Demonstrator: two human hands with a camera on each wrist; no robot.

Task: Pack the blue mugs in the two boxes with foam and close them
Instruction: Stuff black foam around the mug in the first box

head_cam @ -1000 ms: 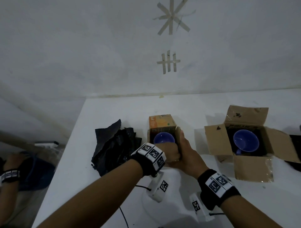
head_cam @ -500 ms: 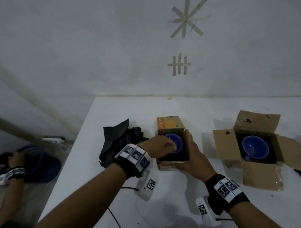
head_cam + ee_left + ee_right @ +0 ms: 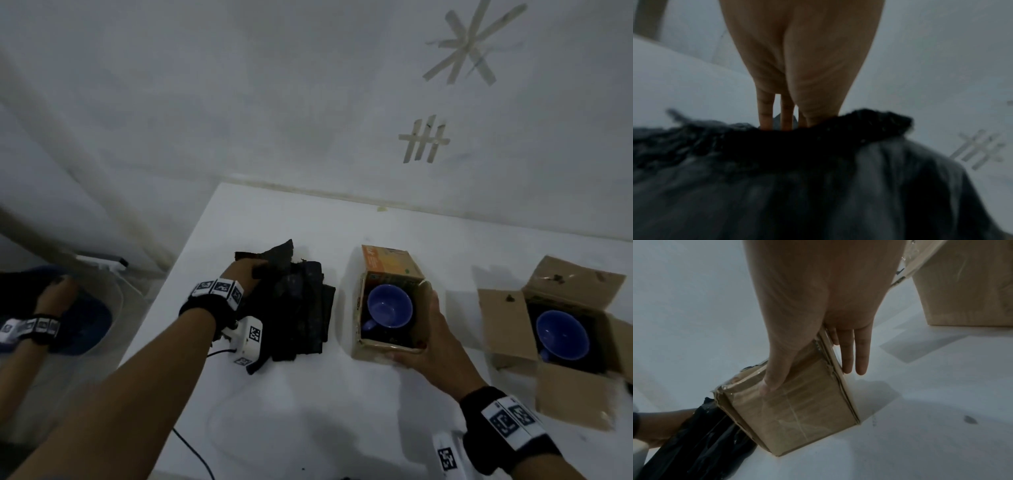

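Observation:
A small cardboard box (image 3: 373,353) stands open at mid-table with a blue mug (image 3: 389,306) inside, dark foam round it. My right hand (image 3: 423,334) grips its near right corner; in the right wrist view the thumb lies on the box's (image 3: 807,415) front face and the fingers (image 3: 861,356) run along its side. Left of the box lies a pile of black foam sheets (image 3: 298,308). My left hand (image 3: 245,274) holds the pile's far left edge, with fingers (image 3: 765,113) behind the foam (image 3: 797,186) and the thumb in front. At the right, a larger box (image 3: 500,329) with its flaps spread holds a second blue mug (image 3: 561,334).
The white table (image 3: 308,411) ends at a wall behind and drops off at the left. Beyond that edge, another person's banded hand (image 3: 37,329) hovers over a blue object (image 3: 89,325) on the floor. A thin black cable (image 3: 191,452) hangs near the front edge.
My left hand has left the mug in the small box and moved left onto the foam pile, taking hold of it. The right hand has stayed on the box.

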